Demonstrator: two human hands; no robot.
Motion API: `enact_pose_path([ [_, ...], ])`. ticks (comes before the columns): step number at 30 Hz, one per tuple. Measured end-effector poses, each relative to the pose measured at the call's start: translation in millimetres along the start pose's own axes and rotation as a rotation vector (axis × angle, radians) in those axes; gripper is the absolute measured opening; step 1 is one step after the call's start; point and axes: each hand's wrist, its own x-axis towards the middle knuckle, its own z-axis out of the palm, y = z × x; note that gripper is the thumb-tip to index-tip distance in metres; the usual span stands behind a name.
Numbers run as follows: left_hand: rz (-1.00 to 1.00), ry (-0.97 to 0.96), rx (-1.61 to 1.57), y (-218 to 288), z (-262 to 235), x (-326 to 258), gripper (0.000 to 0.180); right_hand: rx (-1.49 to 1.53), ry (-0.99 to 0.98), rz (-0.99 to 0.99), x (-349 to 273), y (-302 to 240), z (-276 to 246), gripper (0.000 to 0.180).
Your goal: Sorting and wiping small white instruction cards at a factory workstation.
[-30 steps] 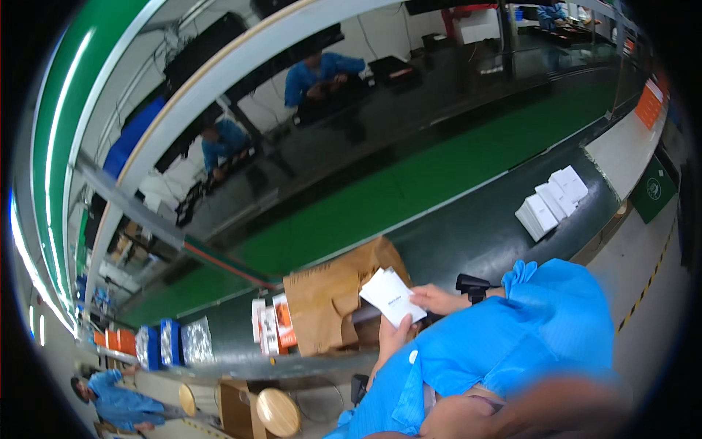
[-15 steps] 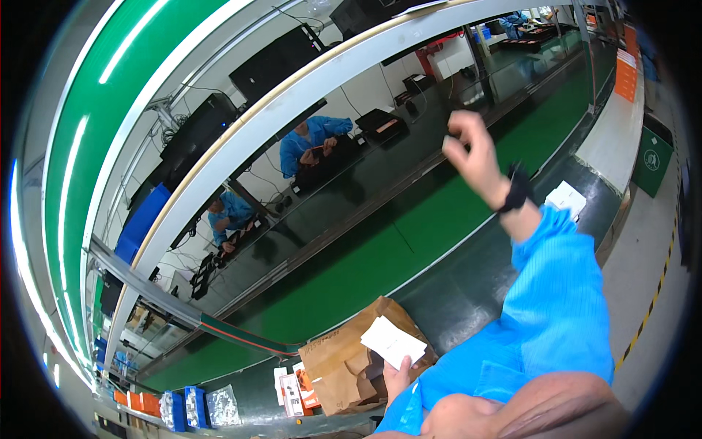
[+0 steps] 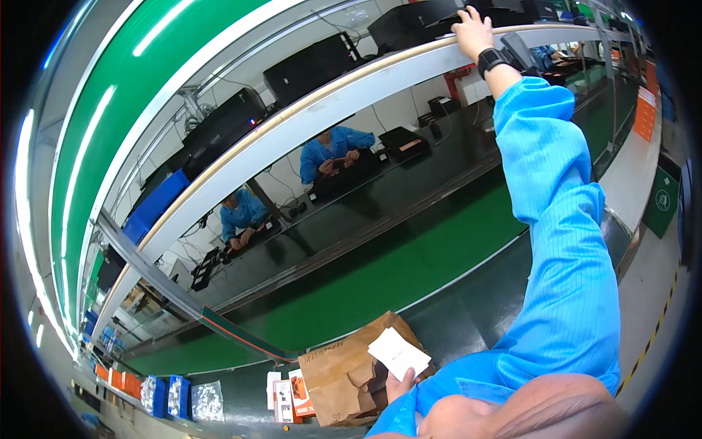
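Note:
Low in front of me, my left hand (image 3: 399,383) is closed on a fanned stack of white cards (image 3: 398,353). Under and beside the cards lies an open brown paper bag (image 3: 338,380) on the dark bench. My right arm stretches up and forward, and my right hand (image 3: 474,35) is at the raised shelf rail (image 3: 365,72), with its fingers apart near a black box-shaped device (image 3: 409,23). Whether the fingertips touch anything on the shelf is too small to make out. A black watch sits on the right wrist.
A green conveyor belt (image 3: 409,282) runs between my bench and the far bench, where two people in blue work. Orange-and-white printed boxes (image 3: 300,395), a clear plastic bag (image 3: 208,402) and blue bins (image 3: 178,397) stand left. A metal post (image 3: 146,267) slants down nearby.
My right hand has moved up and away from above the belt to the shelf rail, its arm now stretched out. The left hand keeps the cards, and the whole view has shifted slightly.

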Motion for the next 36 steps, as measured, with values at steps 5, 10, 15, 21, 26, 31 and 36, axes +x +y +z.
enact_pose_path([
  [5, -0.026, 0.014, 0.039, -2.5, -12.9, -4.0, 0.031, 0.196, -0.01, 0.0, -2.2, 11.5, 15.2, 0.014],
  [10, -0.01, 0.079, 0.086, 1.8, -11.7, -6.7, 0.03, 0.059, 0.272, -0.181, -14.1, 12.4, 7.0, 0.013],
  [15, 0.02, 0.055, 0.081, -0.5, -15.3, -14.2, 0.029, 0.079, 0.342, -0.168, -21.8, 11.5, -37.5, 0.008],
  [21, 0.066, 0.077, -0.066, -5.6, -31.5, -21.7, 0.027, 0.913, 0.505, -0.207, -171.5, -18.2, -88.3, 0.017],
  [26, 0.08, -0.194, -0.431, 24.6, -19.7, -35.3, 0.027, 1.839, -0.179, 0.141, -360.1, -94.4, -177.4, 0.01],
  [31, 0.091, -0.366, -0.491, 43.0, -12.0, -41.5, 0.021, 2.044, -0.509, 0.507, -454.9, -130.4, -220.0, 0.012],
  [36, 0.072, -0.453, -0.604, 51.2, -9.7, -49.5, 0.03, 2.195, -0.528, 0.407, -452.1, -138.1, -245.0, 0.013],
])
